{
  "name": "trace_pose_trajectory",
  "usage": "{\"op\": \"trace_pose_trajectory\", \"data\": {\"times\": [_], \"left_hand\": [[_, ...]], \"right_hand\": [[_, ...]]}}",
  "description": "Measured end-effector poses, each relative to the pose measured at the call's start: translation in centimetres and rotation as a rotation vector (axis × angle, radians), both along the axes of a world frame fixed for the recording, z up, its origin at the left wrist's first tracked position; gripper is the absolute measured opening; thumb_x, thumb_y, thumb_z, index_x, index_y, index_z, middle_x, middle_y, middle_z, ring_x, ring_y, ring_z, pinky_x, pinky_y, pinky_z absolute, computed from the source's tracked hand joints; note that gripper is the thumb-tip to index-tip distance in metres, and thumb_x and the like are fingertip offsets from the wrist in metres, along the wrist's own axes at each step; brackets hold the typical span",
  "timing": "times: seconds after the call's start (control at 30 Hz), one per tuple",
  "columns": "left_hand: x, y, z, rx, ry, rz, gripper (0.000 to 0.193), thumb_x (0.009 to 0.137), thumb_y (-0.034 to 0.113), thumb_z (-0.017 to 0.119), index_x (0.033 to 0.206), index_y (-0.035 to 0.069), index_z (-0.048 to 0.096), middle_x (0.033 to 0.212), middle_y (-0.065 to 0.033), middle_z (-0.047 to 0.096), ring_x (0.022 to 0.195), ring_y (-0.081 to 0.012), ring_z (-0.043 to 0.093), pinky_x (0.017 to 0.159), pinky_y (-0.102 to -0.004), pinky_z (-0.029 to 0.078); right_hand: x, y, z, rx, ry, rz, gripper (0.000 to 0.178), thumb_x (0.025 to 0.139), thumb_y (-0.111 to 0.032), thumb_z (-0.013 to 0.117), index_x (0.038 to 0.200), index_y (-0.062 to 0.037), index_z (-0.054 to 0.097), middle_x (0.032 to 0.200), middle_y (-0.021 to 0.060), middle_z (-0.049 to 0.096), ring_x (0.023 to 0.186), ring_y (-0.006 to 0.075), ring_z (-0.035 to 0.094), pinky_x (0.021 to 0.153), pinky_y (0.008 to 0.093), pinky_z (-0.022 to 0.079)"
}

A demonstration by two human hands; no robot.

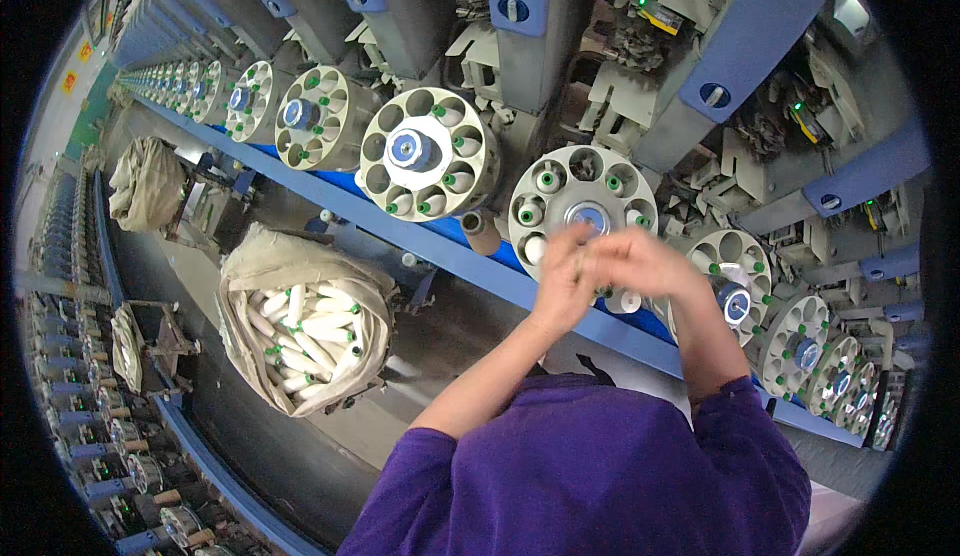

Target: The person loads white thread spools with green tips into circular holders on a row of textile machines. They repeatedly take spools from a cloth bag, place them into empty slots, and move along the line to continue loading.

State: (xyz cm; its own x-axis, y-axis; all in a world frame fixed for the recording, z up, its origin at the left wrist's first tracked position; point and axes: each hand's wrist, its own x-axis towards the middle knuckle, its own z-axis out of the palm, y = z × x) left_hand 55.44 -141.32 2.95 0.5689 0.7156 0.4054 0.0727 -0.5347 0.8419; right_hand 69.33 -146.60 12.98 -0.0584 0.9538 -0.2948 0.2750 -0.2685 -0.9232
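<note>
My left hand (563,284) and my right hand (637,259) are close together in front of a round cream bobbin magazine (563,203) with a blue hub (592,219). Their fingers are smeared by motion and overlap, so whether they hold anything cannot be made out. White yarn bobbins with green tips stand in several of this magazine's round pockets, such as the bobbin (547,180) at its upper left. Some top pockets hold no bobbin. My hands and wrists hide the magazine's lower right part.
A cloth-lined sack (240,286) full of white bobbins with green ends stands on the left. More magazines (375,171) line the blue machine rail (480,274) on both sides. A brown cone tube (481,234) stands on the rail. Another machine row runs along the far left.
</note>
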Motion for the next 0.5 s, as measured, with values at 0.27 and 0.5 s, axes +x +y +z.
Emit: {"op": "trace_pose_trajectory", "data": {"times": [0.27, 0.5], "left_hand": [[-1.3, 4.4, 5.5, -0.757, -0.260, -0.231, 0.029, 0.095, 0.026, 0.045, 0.078, 0.004, 0.052, 0.064, -0.0044, 0.056, 0.059, -0.0118, 0.054, 0.054, -0.0241, 0.041], [-2.3, 10.6, -1.1, -0.332, 0.436, -0.159, 0.040, 0.075, 0.013, 0.064, 0.114, 0.014, 0.057, 0.080, -0.0123, 0.065, 0.075, -0.0260, 0.064, 0.069, -0.0358, 0.048]], "right_hand": [[0.3, 2.4, -6.7, 0.226, 0.104, -0.109, 0.025, 0.090, -0.028, 0.054, 0.101, -0.0054, 0.058, 0.084, 0.0009, 0.059, 0.070, 0.0092, 0.055, 0.061, 0.0235, 0.047], [3.9, 2.0, -7.7, 0.387, -0.716, -0.110, 0.022, 0.082, -0.026, 0.064, 0.092, -0.0062, 0.062, 0.096, 0.0121, 0.064, 0.083, 0.0202, 0.063, 0.070, 0.0274, 0.048]]}}
